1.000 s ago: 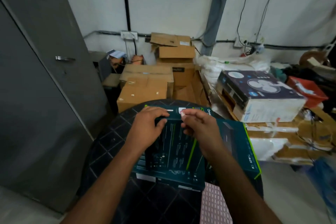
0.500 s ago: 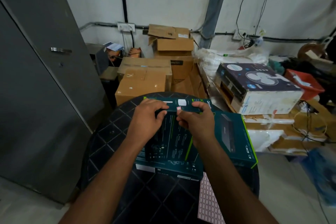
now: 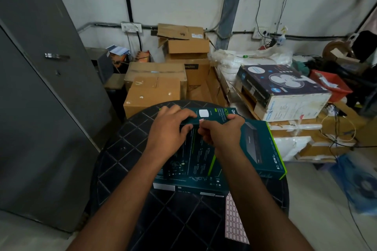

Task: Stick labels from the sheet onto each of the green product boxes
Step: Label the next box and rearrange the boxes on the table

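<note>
Here we have both hands on the top box [image 3: 195,155], which lies across another box [image 3: 263,149] toward the far edge of the worktop [image 3: 126,159]. Our left hand [image 3: 170,128] clamps the box's far edge, thumb under, fingers over; our right hand [image 3: 222,132] pinches a small label [image 3: 201,120] against that same edge. The sheet [image 3: 234,220] waits at the near right edge. If we press before the label sits square, it may crease or stick crooked; a loose left grip would let the box slide.
</note>
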